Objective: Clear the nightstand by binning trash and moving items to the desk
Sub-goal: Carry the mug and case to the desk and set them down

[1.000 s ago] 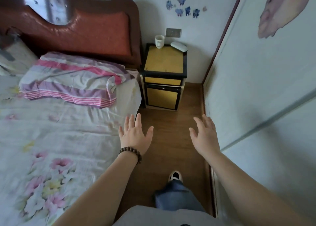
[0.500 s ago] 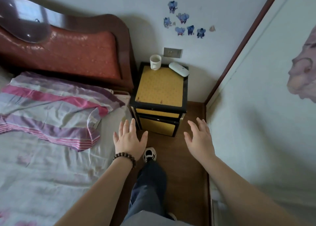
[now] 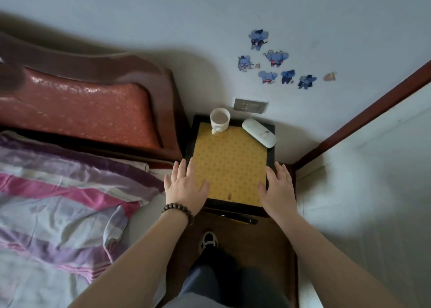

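Note:
The nightstand has a yellow patterned top in a black frame and stands in the corner by the wall. A white mug sits at its back left. A white oval case lies at its back right. A small speck lies near the front edge. My left hand hovers flat over the front left corner, fingers apart, holding nothing. My right hand is spread over the front right corner, also holding nothing. Both hands are well short of the mug and the case.
A bed with a red padded headboard and a striped pink and purple quilt lies to the left. A white wardrobe wall closes the right side. A wall socket is behind the nightstand. My foot stands on the narrow wooden floor.
I have stepped closer to the nightstand. Both open hands moved forward from above the floor to over its front corners. The mug and case have not moved.

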{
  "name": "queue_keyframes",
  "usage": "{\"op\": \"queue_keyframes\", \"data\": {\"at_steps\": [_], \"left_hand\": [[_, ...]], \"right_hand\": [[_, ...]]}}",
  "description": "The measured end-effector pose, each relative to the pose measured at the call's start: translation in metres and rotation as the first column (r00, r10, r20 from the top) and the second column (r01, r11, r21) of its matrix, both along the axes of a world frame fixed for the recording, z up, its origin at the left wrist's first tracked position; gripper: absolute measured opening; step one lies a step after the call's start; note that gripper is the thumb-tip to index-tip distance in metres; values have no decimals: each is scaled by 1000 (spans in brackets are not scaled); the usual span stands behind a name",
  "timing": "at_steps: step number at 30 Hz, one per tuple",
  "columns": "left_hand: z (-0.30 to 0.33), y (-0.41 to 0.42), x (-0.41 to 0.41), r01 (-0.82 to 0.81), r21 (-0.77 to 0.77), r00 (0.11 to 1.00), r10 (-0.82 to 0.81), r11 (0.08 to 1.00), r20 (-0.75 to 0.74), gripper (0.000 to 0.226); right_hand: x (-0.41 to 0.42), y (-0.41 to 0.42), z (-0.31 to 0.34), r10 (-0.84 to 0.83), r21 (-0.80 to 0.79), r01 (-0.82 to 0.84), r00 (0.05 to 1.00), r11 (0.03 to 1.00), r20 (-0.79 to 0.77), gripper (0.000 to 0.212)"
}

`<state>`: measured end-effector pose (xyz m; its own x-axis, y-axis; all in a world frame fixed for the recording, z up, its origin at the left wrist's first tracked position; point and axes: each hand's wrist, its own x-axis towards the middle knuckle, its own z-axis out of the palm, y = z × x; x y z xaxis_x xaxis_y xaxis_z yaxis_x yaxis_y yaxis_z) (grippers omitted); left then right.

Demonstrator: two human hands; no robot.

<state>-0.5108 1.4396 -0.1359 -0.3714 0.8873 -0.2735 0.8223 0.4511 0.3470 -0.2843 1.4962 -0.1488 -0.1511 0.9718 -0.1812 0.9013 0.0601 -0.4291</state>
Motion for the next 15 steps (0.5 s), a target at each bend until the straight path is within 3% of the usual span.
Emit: {"op": "queue_keyframes", "data": {"at_steps": [8, 15], "left_hand": [[-53, 93, 3, -26, -45, 1000, 26, 999, -6, 73], [-113, 147, 4, -193, -39, 979, 195, 980, 54, 73]], "right_hand": [[-3, 125, -62, 71, -53, -66, 992, 996, 101, 53], [-14, 220, -136, 114, -114, -101, 987, 988, 112, 77]]}}
